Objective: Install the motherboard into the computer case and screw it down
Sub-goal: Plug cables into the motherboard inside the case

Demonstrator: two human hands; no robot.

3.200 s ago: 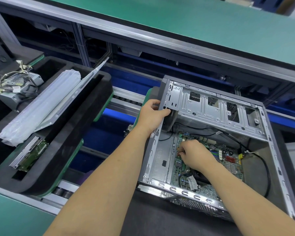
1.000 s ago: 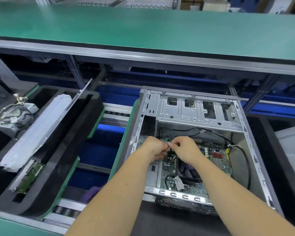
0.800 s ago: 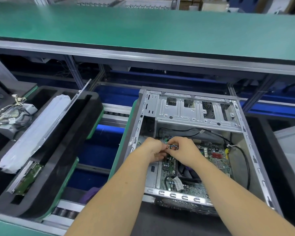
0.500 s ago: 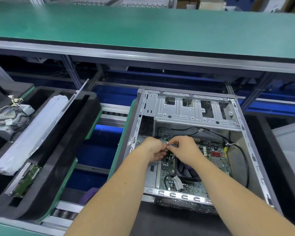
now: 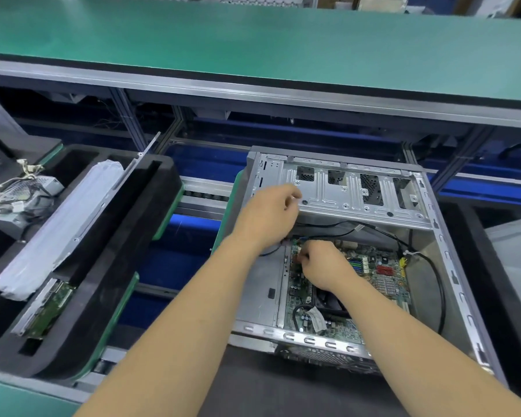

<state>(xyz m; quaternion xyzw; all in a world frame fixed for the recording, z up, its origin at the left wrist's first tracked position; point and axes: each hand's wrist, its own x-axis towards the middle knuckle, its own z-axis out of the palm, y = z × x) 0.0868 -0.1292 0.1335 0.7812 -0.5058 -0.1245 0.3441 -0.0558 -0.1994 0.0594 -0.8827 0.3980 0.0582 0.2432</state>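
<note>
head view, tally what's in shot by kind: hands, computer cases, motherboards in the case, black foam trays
hands: 2, left hand and right hand
computer cases: 1, computer case
motherboards in the case: 1, motherboard
black foam trays: 1, foam tray
total: 5

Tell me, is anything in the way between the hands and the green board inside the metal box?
Nothing visible blocks them. The right hand already rests on the motherboard at its far left corner. The left hand hovers above, in front of the drive cage. Black cables run along the board's far and right edges.
</note>
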